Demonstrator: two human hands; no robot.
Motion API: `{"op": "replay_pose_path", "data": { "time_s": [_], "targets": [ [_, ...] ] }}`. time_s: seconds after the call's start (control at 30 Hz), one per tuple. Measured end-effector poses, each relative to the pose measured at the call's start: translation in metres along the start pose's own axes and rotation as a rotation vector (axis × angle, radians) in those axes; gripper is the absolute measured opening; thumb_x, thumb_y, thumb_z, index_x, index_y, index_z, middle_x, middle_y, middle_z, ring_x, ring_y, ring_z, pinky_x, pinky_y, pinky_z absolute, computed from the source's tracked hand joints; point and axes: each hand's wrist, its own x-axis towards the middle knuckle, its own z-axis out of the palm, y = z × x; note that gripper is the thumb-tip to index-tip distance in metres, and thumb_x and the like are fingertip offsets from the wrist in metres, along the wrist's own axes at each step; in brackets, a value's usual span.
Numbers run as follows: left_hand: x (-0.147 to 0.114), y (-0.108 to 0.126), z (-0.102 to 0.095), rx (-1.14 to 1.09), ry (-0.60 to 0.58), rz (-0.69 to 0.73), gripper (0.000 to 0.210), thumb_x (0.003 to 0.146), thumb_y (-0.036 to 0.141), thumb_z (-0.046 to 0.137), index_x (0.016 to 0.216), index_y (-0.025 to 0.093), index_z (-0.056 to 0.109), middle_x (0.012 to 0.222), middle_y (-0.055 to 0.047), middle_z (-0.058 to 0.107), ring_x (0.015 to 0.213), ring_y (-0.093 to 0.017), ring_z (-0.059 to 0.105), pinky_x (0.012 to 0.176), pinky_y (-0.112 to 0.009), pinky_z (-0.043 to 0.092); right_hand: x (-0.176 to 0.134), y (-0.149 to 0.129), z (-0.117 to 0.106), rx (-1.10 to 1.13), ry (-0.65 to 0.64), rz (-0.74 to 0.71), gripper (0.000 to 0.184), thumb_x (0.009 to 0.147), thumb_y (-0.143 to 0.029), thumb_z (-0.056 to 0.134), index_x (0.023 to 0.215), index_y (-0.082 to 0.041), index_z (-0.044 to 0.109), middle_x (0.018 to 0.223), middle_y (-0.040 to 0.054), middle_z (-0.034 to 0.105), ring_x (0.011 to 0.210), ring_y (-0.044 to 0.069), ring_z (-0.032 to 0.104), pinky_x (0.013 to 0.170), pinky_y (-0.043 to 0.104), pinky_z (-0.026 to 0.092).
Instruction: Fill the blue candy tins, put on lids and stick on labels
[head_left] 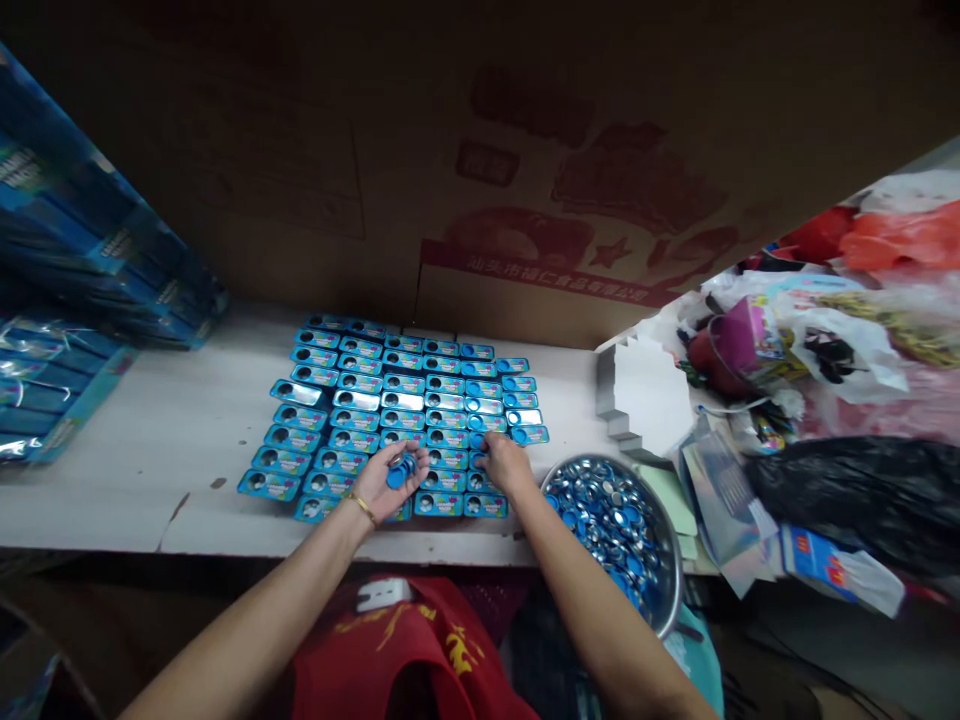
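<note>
My left hand (391, 478) is palm up, its fingers curled around several small round blue metal caps (401, 470). Rows of small blue printed boxes (358, 400), each with a round hole in its top, cover the middle of the table. In the right-hand columns, blue discs (512, 401) show in the holes; many holes further left look dark or silvery. My right hand (504, 463) reaches down onto a box in one of these columns, fingertips close together. Whatever is between those fingertips is hidden.
A metal bowl (671, 530) full of blue and silver caps stands at the right front edge. Beyond it are stacked white card pieces (646, 395) and bags. A large cardboard box (517, 290) walls off the back. Blue packs (90, 230) are stacked at left.
</note>
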Motion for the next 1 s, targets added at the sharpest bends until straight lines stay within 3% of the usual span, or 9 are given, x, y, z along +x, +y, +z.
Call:
{"op": "replay_pose_path", "data": {
  "time_s": [0.23,0.43,0.6,0.7,0.8,0.87,0.93,1.0],
  "targets": [
    [0.002,-0.007,0.008,0.030,-0.010,-0.041,0.010,0.074,0.020,0.052,0.077,0.012,0.056,0.077,-0.008,0.062,0.071,-0.016,0.062,0.062,-0.027,0.052,0.022,-0.011,-0.012,-0.081,-0.177,0.044,0.040,0.054,-0.032,0.072,0.089,-0.023,0.055,0.091,0.0039,0.061,0.083,0.020,0.057,0.058,0.022,0.036],
    [0.006,-0.009,0.010,0.034,-0.016,-0.047,0.011,0.074,0.021,0.053,0.078,0.011,0.056,0.077,-0.008,0.062,0.071,-0.016,0.061,0.061,-0.027,0.052,0.028,-0.012,-0.012,-0.090,-0.192,0.044,0.046,0.052,-0.032,0.073,0.094,-0.022,0.056,0.097,0.0069,0.060,0.086,0.022,0.057,0.060,0.024,0.038],
    [0.005,-0.013,0.021,0.077,-0.021,-0.080,0.011,0.074,0.021,0.052,0.078,0.012,0.056,0.074,-0.007,0.061,0.063,-0.014,0.060,0.050,-0.021,0.049,0.020,-0.013,-0.016,-0.065,-0.163,0.040,0.044,0.051,-0.030,0.074,0.090,-0.022,0.057,0.094,0.0062,0.061,0.085,0.020,0.057,0.058,0.022,0.037],
    [0.003,-0.014,0.023,0.116,-0.035,-0.119,0.010,0.073,0.022,0.053,0.074,0.012,0.054,0.068,-0.005,0.058,0.053,-0.009,0.056,0.034,-0.013,0.036,0.018,-0.011,-0.017,-0.042,-0.136,0.049,0.042,0.052,-0.030,0.074,0.090,-0.022,0.057,0.092,0.0058,0.061,0.084,0.020,0.058,0.058,0.022,0.037],
    [-0.002,-0.016,0.023,0.118,-0.023,-0.112,0.013,0.072,0.026,0.055,0.070,0.013,0.052,0.064,-0.003,0.055,0.050,-0.008,0.053,0.030,-0.011,0.028,0.015,-0.008,-0.020,-0.016,-0.105,0.049,0.042,0.050,-0.028,0.075,0.088,-0.021,0.058,0.088,0.0048,0.062,0.082,0.020,0.058,0.059,0.022,0.037],
    [-0.005,-0.018,0.023,0.102,-0.030,-0.106,0.015,0.074,0.029,0.053,0.073,0.013,0.052,0.067,-0.004,0.056,0.053,-0.009,0.055,0.033,-0.012,0.033,0.008,-0.007,-0.023,0.001,-0.089,0.035,0.039,0.052,-0.028,0.074,0.087,-0.021,0.059,0.087,0.0040,0.062,0.082,0.019,0.057,0.060,0.022,0.037],
    [-0.008,-0.020,0.022,0.082,-0.051,-0.104,0.017,0.076,0.029,0.050,0.076,0.013,0.053,0.070,-0.006,0.058,0.059,-0.012,0.057,0.040,-0.017,0.042,-0.007,-0.011,-0.025,0.044,-0.020,-0.015,0.032,0.063,-0.031,0.067,0.091,-0.022,0.058,0.090,0.0034,0.060,0.084,0.017,0.055,0.065,0.022,0.038],
    [-0.010,-0.023,0.020,0.044,-0.045,-0.074,0.017,0.078,0.027,0.047,0.076,0.011,0.054,0.070,-0.007,0.058,0.062,-0.013,0.059,0.049,-0.022,0.047,-0.027,-0.022,-0.023,0.141,0.111,-0.182,0.026,0.075,-0.033,0.055,0.100,-0.024,0.055,0.096,0.0028,0.057,0.088,0.014,0.053,0.072,0.021,0.038]
  ]
}}
